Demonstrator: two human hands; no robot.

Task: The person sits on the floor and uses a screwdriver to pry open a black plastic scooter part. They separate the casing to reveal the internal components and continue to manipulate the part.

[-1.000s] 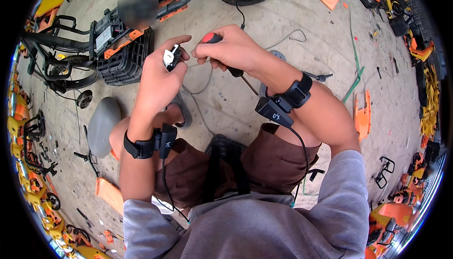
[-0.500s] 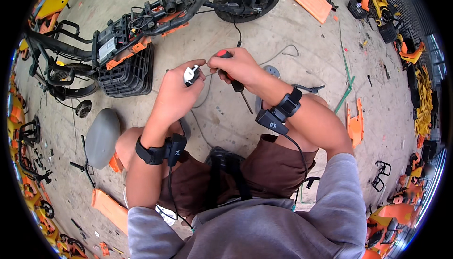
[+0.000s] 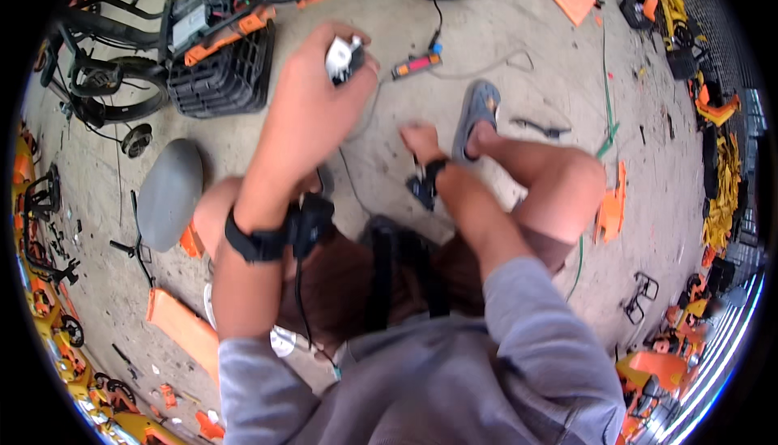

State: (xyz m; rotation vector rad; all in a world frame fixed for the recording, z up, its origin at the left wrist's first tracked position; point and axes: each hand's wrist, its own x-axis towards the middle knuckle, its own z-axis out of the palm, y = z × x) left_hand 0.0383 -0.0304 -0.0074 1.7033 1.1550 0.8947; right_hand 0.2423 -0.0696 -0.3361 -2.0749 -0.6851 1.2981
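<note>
Seated work on a concrete floor (image 3: pixel 519 96), viewed from above the knees.

Left hand (image 3: pixel 312 109): raised in front of the chest, forearm near vertical in the view, wrist strapped with a black band and sensor (image 3: pixel 279 233). Fingers curled and pinched on a small white and black connector block (image 3: pixel 342 54), held up near eye line, probably for a close look at its end. Thin grey cable (image 3: pixel 356 125) hanging from the block down toward the lap, slack, so no pull on the part.

Right hand (image 3: pixel 420 141): lowered between the knees, back of the hand upward, fingers turned away from the camera; grip state cannot be told, nothing visible in it. Black wrist sensor (image 3: pixel 425 188) just behind it.

On the floor beyond the left hand, apart from both hands: red-handled screwdriver (image 3: pixel 415 65), lying within easy reach. Grey sandal (image 3: pixel 476 114) on the right foot, just beside the right hand. Black plastic battery crate (image 3: pixel 219 76) with orange trim on the left, against a dismantled black frame (image 3: pixel 105 56). Grey saddle (image 3: pixel 168 194) by the left knee.
</note>
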